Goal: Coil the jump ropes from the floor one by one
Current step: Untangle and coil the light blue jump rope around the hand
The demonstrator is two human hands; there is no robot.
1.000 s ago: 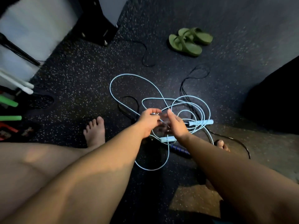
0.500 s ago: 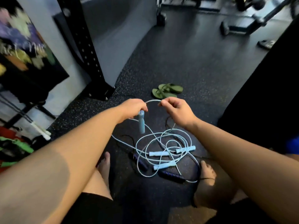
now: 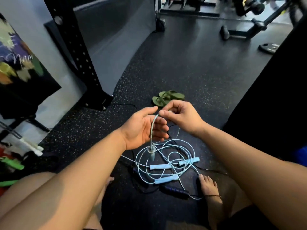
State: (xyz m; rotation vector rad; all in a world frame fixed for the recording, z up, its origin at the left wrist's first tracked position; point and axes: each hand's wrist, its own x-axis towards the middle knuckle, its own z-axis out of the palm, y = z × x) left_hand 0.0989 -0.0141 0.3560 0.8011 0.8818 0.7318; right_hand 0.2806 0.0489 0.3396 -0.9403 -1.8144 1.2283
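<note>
A dark rubber floor point(image 3: 191, 67) flecked with pale specks is seen, spreading from the near foreground to the far end of the room. On the left a black perforated rack upright point(image 3: 78, 52) is bolted down, with a grey wall panel point(image 3: 116, 39) just behind it. A black board with coloured lettering point(image 3: 18, 68) is propped at the far left edge, and green and white items are piled near the left border. Gym machine frames point(image 3: 245, 25) are stood at the far right, with a weight plate point(image 3: 269, 47) laid flat on the floor near them. A large black mass fills the right edge. A broad strip of bare floor is left open through the middle, running away from the person.

A pair of green sandals point(image 3: 167, 97) is set on the floor just beyond the hands. The light blue jump rope point(image 3: 167, 161) is heaped in loose loops between the bare feet, three pale handles lying among the loops. A dark rope handle point(image 3: 174, 190) lies just nearer, beside the right foot point(image 3: 209, 188).

The rope cord is pinched between thumb and fingers of the right hand point(image 3: 181, 117), raised above the heap. From that pinch the cord drops in a curve, and a fourth handle point(image 3: 151, 152) is hung at its end. The left hand point(image 3: 144, 128) is spread open, palm up, behind the hanging cord; whether the cord is touched cannot be told.
</note>
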